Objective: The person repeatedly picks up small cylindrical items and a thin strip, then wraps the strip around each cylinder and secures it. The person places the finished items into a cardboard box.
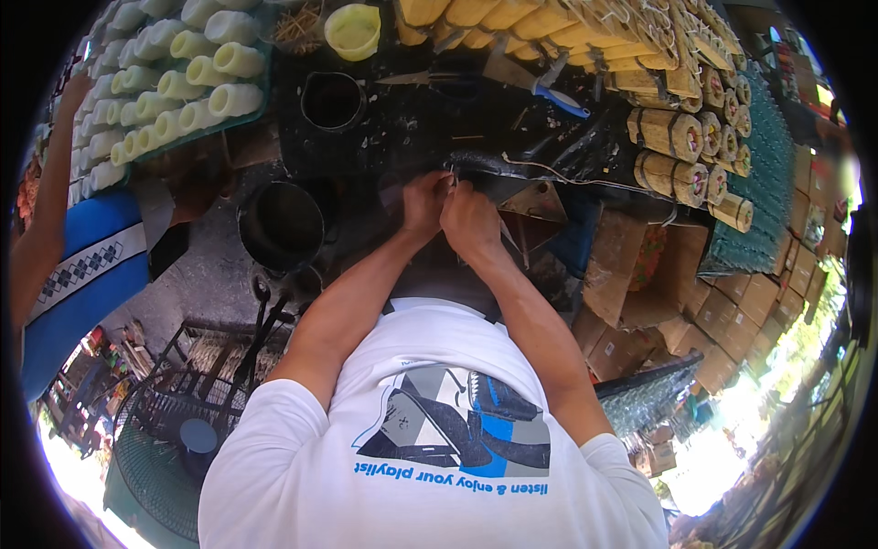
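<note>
My left hand and my right hand meet at the near edge of the black-covered table. Both have their fingers pinched together, almost touching. Something thin and pale shows at the fingertips, too small to make out. A light string lies along the table edge to the right of my hands. Beyond them on the table are scissors and a blue-handled tool. Several tan bamboo-like cylinders with dark bands are stacked at the right.
Pale cups fill a green tray at the far left, near a yellow-green bowl and a black container. A dark pot stands left of my forearms. Cardboard boxes sit right, a fan lower left. A co-worker's blue garment shows left.
</note>
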`<action>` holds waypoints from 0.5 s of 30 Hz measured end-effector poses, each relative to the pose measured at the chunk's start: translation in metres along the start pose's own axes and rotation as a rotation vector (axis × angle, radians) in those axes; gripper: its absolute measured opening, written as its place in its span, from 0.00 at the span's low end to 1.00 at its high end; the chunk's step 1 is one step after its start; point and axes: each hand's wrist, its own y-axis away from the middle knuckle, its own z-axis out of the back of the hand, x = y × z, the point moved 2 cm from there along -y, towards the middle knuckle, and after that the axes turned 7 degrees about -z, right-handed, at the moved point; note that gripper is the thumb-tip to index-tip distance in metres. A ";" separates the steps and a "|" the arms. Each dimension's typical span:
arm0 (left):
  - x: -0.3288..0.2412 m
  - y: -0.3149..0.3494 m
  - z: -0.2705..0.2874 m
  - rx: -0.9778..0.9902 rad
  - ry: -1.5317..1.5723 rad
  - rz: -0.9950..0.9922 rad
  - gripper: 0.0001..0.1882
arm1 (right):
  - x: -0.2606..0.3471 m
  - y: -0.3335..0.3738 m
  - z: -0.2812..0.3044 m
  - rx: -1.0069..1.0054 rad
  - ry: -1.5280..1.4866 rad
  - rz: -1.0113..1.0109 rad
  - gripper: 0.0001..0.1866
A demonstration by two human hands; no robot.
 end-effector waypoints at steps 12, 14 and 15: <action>-0.005 -0.002 0.002 -0.011 0.012 -0.013 0.09 | -0.001 -0.001 0.000 0.034 0.062 0.043 0.13; -0.002 -0.002 0.001 -0.010 0.001 -0.011 0.09 | 0.005 0.000 0.007 0.031 0.071 0.070 0.13; -0.001 -0.002 0.001 -0.009 -0.005 -0.010 0.08 | 0.004 0.000 0.005 0.033 0.056 0.055 0.13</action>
